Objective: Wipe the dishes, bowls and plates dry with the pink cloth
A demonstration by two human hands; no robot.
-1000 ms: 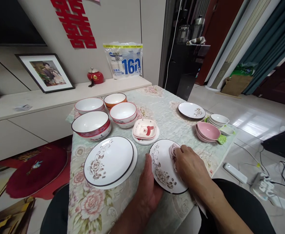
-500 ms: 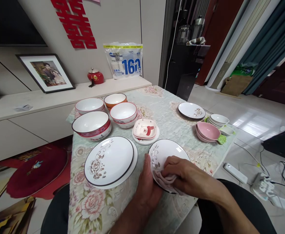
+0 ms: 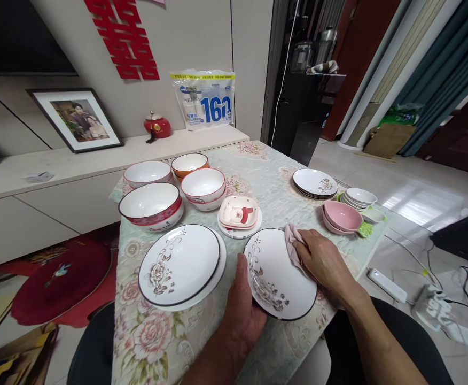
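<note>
A white plate (image 3: 276, 267) with a dark rim and a brown flower print is held tilted above the table's near edge. My left hand (image 3: 244, 305) grips its left side, thumb on the rim and fingers underneath. Against the plate's upper right part, my right hand (image 3: 318, 256) presses a pale pink cloth (image 3: 294, 243), fingers closed on it. Left of my left hand, a larger plate (image 3: 189, 262) of the same pattern lies on another white plate. Just beyond the held plate is a small bear-printed dish (image 3: 239, 212) stacked on white plates.
Several stacked bowls (image 3: 149, 200) stand at the table's back left. To the right are a stack of plates (image 3: 314, 182), pink bowls (image 3: 341, 216) and small white bowls (image 3: 360, 197). A flowered cloth (image 3: 154, 337) covers the table. Power strips (image 3: 386, 285) lie on the floor.
My right hand has moved with the cloth from the plate's lower middle to its upper right edge, uncovering the flower print. My left hand and the plate stay in place.
</note>
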